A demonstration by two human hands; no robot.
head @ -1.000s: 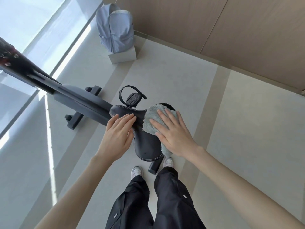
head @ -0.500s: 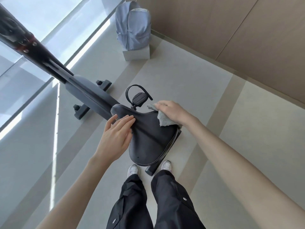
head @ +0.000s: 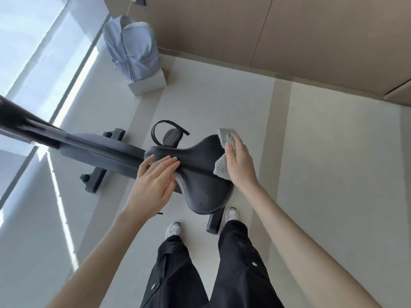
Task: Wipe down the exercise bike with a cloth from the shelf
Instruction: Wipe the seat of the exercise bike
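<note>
The black saddle [head: 204, 185] of the exercise bike lies below me, its nose pointing left toward the dark frame [head: 100, 152]. My left hand [head: 153, 183] rests flat on the saddle's nose with straight fingers. My right hand [head: 239, 161] presses a grey fluffy cloth [head: 223, 167] against the saddle's right edge, fingers extended over it. One corner of the cloth sticks out beyond my fingertips. A pedal with a strap [head: 172, 136] shows just beyond the saddle.
A pale blue backpack [head: 131, 47] sits on a white box [head: 151, 83] near the window at the far left. Wooden wall panels [head: 266, 30] run along the back. The bike's foot bar [head: 95, 176] lies on the floor, and my shoes [head: 174, 228] stand behind the saddle.
My right hand has slid with the cloth from the saddle's far side round to its right edge. My left hand stays on the nose. The view has shifted.
</note>
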